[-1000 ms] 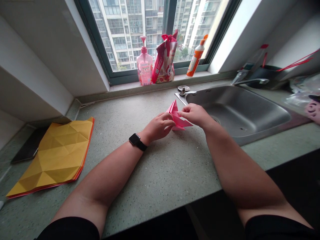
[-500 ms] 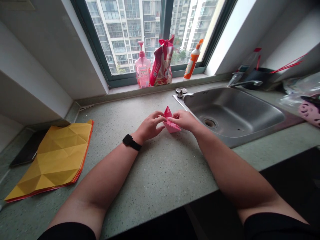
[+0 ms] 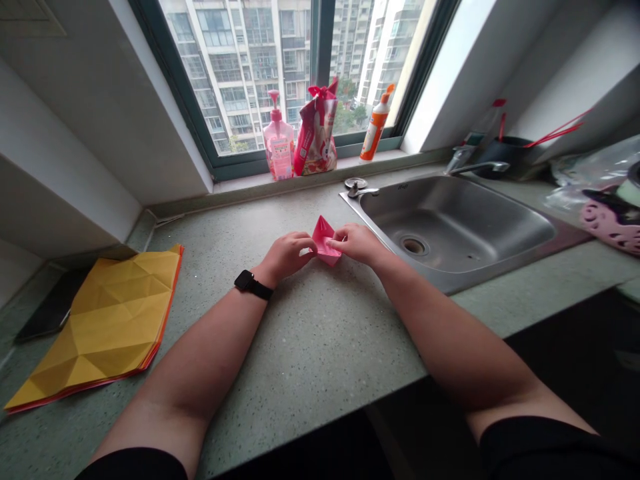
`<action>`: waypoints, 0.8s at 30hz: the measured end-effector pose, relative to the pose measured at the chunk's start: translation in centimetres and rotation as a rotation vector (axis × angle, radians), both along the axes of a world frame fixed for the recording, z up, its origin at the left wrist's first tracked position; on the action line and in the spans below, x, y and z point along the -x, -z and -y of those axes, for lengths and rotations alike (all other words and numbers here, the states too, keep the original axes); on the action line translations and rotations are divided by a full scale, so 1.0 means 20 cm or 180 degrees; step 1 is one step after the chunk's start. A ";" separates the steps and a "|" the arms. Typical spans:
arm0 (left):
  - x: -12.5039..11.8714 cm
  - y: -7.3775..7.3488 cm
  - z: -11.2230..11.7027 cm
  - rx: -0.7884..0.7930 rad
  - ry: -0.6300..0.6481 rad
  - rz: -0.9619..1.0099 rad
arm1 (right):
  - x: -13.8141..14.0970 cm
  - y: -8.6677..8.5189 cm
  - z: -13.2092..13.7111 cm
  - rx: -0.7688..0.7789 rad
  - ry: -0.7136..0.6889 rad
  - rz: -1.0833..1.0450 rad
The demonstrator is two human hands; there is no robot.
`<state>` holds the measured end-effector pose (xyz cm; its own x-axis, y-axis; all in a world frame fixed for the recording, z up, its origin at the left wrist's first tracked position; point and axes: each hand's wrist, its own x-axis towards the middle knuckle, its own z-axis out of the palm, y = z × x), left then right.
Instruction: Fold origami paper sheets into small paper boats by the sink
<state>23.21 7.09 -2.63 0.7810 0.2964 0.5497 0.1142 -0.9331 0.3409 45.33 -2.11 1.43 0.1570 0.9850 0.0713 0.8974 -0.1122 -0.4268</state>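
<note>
**Item 1:** pink folded paper (image 3: pixel 325 243), an origami piece worked down to a small, layered form. It rises to one pointed peak, with a paler pink flap along the lower edge. It sits over the speckled green countertop (image 3: pixel 305 360), just left of the sink's near corner; whether it touches the surface cannot be told.

**Item 2:** left hand (image 3: pixel 286 257), fingers curled and closed toward the paper, gripping its left side.

**Item 3:** right hand (image 3: pixel 356 243), fingers extended inward, pinching the paper's right side. The two hands are close together, facing each other, with the paper between them. A black smartwatch (image 3: pixel 253 285) is on the left wrist.

**Item 4:** stainless steel sink (image 3: pixel 450 223), to the right of the hands, with a drain (image 3: pixel 414 246) and a tap (image 3: pixel 477 167) behind it.

**Item 5:** yellow folded sheet (image 3: pixel 110 327), well left of the hands, creased in a geometric pattern, with orange-red edges. It lies flat on the countertop beside a dark phone (image 3: pixel 53 305).

**Item 6:** on the window sill (image 3: pixel 320 170), left to right: pink pump bottle (image 3: pixel 279 147), red-and-white packet (image 3: pixel 316 130), orange-and-white bottle (image 3: pixel 375 123).

**Item 7:** clear plastic bag (image 3: pixel 590 170) and pink perforated object (image 3: pixel 613 227), far right.
</note>
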 end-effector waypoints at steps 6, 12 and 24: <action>0.00 -0.02 0.02 0.0076 -0.0021 -0.0105 | -0.02 0.01 -0.01 -0.0134 0.0137 -0.0114; -0.01 -0.01 0.04 0.0064 -0.0074 -0.0225 | -0.04 0.02 -0.02 -0.0204 0.0341 -0.0077; -0.35 0.00 0.05 0.0014 -0.0375 -0.0477 | -0.28 0.03 -0.05 -0.2185 0.1656 -0.0924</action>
